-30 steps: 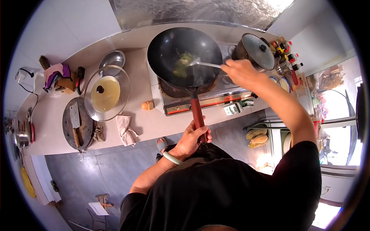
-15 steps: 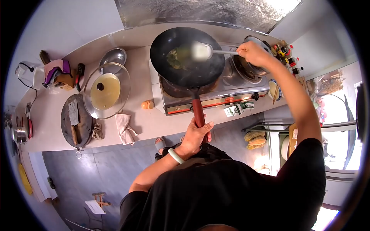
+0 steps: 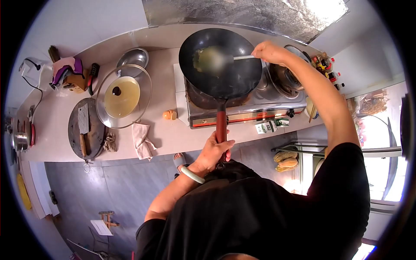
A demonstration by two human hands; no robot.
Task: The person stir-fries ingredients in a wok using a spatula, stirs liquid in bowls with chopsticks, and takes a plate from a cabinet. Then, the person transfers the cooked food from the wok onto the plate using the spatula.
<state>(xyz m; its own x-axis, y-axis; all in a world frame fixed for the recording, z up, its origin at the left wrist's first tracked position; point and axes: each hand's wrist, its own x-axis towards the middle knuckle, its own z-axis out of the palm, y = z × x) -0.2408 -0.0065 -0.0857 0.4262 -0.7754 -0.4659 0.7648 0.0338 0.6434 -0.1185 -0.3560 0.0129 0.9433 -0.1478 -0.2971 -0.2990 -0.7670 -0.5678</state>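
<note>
My left hand (image 3: 213, 151) is wrapped around the red-brown handle (image 3: 221, 125) of a black wok (image 3: 240, 80), which sits tilted over the gas stove (image 3: 203, 122). A long-handled metal spatula (image 3: 243, 57) is held near its handle's end by my closed right hand (image 3: 268, 53). The spatula's head is inside the wok and smeared by motion, so its exact shape is hard to tell. Greenish-yellow food (image 3: 199, 60) lies on the left of the wok's bottom, partly hidden by the blur.
Left of the stove are eggshells (image 3: 170, 115), a pink cloth (image 3: 141, 141), a glass lid (image 3: 146, 97) over a plate, and a cleaver (image 3: 83, 119) on a round board (image 3: 76, 141). A lidded pot (image 3: 284, 78) and several bottles (image 3: 331, 76) stand right. Small packets (image 3: 266, 126) lie in front.
The spatula head has gone from above the wok's right side down and left toward the food. My right hand has moved slightly left and up. The whole view has shifted a little.
</note>
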